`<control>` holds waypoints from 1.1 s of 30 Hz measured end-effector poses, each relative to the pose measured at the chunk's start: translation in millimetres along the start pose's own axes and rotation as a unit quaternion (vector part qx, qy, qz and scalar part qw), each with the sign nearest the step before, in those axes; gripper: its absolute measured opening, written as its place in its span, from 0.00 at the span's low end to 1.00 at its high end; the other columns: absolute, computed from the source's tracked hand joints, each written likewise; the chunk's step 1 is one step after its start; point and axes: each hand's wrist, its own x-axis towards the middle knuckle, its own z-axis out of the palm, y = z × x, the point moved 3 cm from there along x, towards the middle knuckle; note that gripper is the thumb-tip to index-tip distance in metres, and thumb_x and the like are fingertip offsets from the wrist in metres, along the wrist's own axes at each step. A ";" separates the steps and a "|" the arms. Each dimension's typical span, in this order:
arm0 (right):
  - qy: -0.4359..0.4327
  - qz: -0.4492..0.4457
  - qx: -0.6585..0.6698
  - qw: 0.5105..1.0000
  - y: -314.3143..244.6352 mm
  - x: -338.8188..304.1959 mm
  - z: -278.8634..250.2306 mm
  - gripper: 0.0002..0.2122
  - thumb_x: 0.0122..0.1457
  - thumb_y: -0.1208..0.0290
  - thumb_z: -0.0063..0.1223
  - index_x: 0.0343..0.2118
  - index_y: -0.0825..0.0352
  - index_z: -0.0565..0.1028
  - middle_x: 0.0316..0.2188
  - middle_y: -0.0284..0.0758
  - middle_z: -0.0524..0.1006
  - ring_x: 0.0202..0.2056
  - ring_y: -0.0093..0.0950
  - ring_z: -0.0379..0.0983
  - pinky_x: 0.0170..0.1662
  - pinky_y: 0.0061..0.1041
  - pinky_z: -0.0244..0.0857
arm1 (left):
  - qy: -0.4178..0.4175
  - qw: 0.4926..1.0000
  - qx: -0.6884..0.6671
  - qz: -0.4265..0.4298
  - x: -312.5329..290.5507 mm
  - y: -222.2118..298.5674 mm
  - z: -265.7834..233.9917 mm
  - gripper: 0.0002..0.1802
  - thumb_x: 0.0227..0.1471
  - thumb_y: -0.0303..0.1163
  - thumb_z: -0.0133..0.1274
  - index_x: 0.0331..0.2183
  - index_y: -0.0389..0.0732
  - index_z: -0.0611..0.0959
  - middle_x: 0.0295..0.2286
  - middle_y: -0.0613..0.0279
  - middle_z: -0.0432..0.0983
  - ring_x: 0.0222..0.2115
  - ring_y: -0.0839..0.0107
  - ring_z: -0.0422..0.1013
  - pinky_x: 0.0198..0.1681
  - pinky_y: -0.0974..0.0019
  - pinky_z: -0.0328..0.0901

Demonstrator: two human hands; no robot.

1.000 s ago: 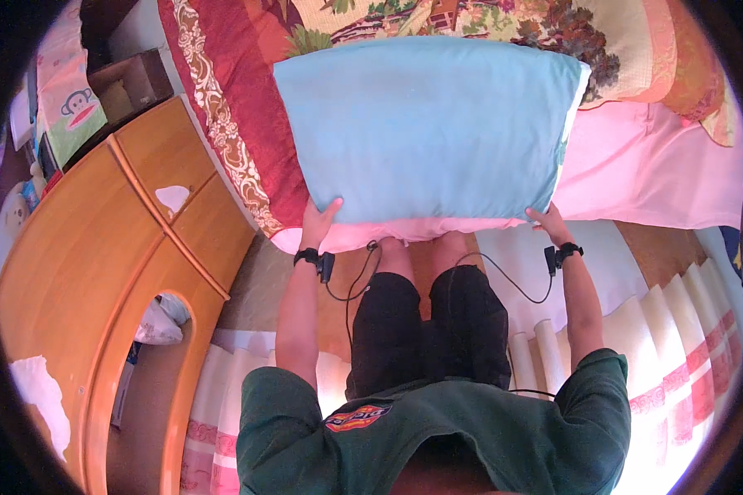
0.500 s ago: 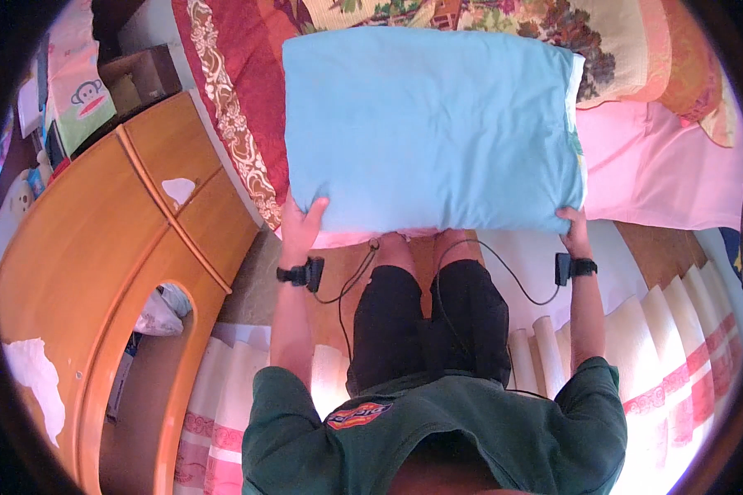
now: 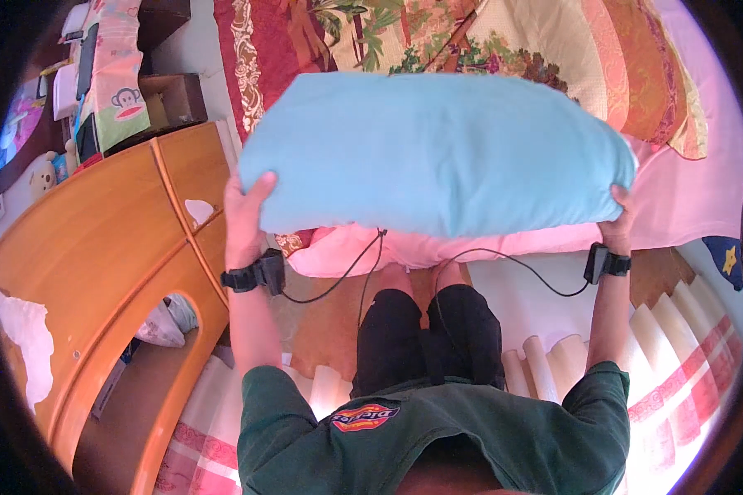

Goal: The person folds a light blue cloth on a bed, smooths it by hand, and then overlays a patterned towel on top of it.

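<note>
A plump light-blue pillow is held up in front of me, above the near edge of a bed. My left hand grips its near left corner, thumb on top and fingers hidden beneath. At the near right corner my right hand clasps the fabric, its thumb on the upper face. Below and behind the pillow lies a patterned bedspread in red, beige and orange. Pink bedding shows along the near edge and to the right. Each wrist wears a black strapped device with a cable.
A wooden headboard with peeling patches stands on the left, a bag visible in its opening. Beyond it are a shelf box and a plush toy. Pale curtains with red bands hang behind me. A dark blue star-patterned item sits at right.
The pillow looks wider and shallower, its far edge nearer me. My hands have moved farther apart, still gripping the corners. My view has shifted, showing more of the bedspread.
</note>
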 end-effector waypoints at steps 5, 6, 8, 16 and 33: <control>-0.072 -0.110 -0.082 0.988 -12.0 -0.6 -9.4 0.37 0.41 0.68 0.58 0.55 0.75 0.56 0.49 0.44 0.67 0.49 0.40 0.65 0.55 0.39 0.58 | -0.006 0.994 0.013 0.105 -9.0 -15.5 -47.4 0.27 0.47 0.27 0.56 0.49 0.34 0.68 0.41 0.59 0.72 0.39 0.72 0.69 0.42 0.69 0.65; -0.063 -0.089 -0.090 0.990 0.4 2.7 -10.5 0.37 0.41 0.69 0.59 0.55 0.75 0.55 0.50 0.43 0.66 0.49 0.38 0.65 0.54 0.37 0.60 | 0.017 0.997 0.033 0.072 -7.5 -35.2 -48.3 0.27 0.47 0.27 0.55 0.49 0.33 0.68 0.41 0.59 0.72 0.39 0.73 0.69 0.43 0.69 0.65; -0.070 -0.049 -0.110 0.990 27.5 12.8 6.2 0.35 0.43 0.69 0.59 0.54 0.75 0.57 0.48 0.42 0.67 0.48 0.36 0.67 0.52 0.35 0.61 | 0.040 0.996 0.076 0.018 -1.8 -84.4 -56.2 0.27 0.48 0.28 0.55 0.49 0.33 0.68 0.40 0.59 0.72 0.38 0.72 0.68 0.43 0.69 0.64; 0.054 0.114 -0.397 0.909 179.2 77.1 -78.4 0.22 0.53 0.72 0.53 0.52 0.66 0.64 0.40 0.37 0.72 0.37 0.25 0.72 0.34 0.27 0.72 | 0.077 0.946 0.288 -0.126 -0.5 -302.2 -102.1 0.23 0.49 0.38 0.56 0.40 0.31 0.70 0.34 0.55 0.74 0.35 0.70 0.69 0.41 0.67 0.64; 0.087 -0.070 -0.406 0.907 197.5 88.9 -84.1 0.10 0.54 0.70 0.55 0.31 0.71 0.69 0.23 0.31 0.73 0.26 0.19 0.67 0.31 0.20 0.62 | 0.156 0.927 0.342 -0.023 -1.5 -295.1 -78.3 0.11 0.55 0.32 0.46 0.33 0.32 0.70 0.23 0.55 0.70 0.25 0.69 0.66 0.31 0.65 0.62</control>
